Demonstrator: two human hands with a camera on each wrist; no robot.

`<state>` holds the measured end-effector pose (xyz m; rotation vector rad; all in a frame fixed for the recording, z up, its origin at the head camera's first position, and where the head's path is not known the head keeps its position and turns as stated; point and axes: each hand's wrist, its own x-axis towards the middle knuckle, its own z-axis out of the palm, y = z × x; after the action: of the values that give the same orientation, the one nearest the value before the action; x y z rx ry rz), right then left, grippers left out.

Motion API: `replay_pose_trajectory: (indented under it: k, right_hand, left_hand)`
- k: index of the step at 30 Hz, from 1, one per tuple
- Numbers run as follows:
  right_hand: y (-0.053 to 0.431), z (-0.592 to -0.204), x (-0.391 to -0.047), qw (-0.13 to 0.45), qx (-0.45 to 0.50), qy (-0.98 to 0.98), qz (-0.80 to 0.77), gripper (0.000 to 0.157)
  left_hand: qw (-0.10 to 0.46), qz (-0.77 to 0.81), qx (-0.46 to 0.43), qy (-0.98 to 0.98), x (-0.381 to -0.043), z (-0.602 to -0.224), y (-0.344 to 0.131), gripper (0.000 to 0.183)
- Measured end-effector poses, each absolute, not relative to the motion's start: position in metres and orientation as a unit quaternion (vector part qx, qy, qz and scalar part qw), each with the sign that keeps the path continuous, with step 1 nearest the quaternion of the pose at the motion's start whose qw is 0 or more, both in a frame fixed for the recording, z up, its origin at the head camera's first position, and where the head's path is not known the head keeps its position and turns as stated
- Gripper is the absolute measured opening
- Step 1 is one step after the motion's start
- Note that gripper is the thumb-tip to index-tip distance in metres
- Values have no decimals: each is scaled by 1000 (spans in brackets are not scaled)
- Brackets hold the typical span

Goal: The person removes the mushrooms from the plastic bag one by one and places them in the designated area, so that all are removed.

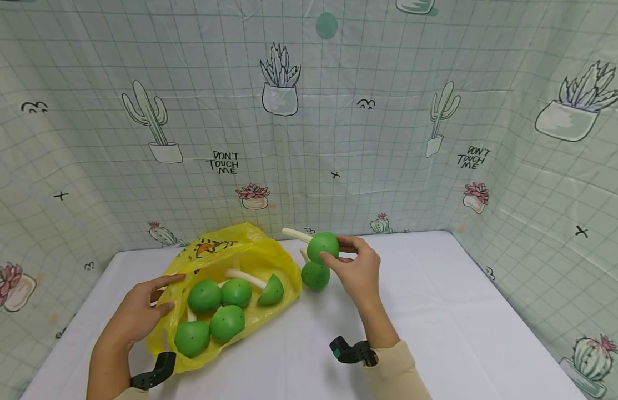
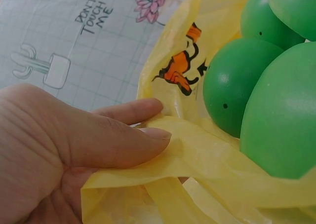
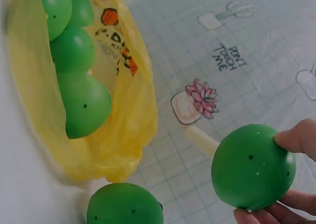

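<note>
Left fingers [image 2: 133, 113] pinching bag rim [image 2: 207, 152], mouth [image 1: 289, 272] wide

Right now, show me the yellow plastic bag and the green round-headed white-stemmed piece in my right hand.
Yellow plastic bag [image 1: 261, 245], head view: upper back wall.
Green round-headed white-stemmed piece [image 3: 253, 169], right wrist view: middle of green head.

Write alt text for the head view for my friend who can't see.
A person's right hand holds a green rounded piece with a white stem over a white table. Their left hand grips the edge of a yellow plastic bag where five more green pieces show; another green piece sits beside the bag. Behind hangs a grid-patterned cloth with potted-plant drawings.
</note>
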<state>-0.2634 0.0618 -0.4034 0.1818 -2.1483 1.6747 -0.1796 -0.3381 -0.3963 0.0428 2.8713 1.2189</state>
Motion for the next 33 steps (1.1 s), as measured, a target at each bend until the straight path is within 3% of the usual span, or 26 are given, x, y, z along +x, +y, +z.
replay_pose_trajectory:
  k: [19,33]
  right_hand:
    - [79,-428,-283,234,-15,-792,564,47]
    - [83,-444,-287,209,-60,-809,546,50]
  left_hand:
    - [10,391,11,920,-180,-397,-338,60]
    - [15,386,9,922,-181,-397,-337,60]
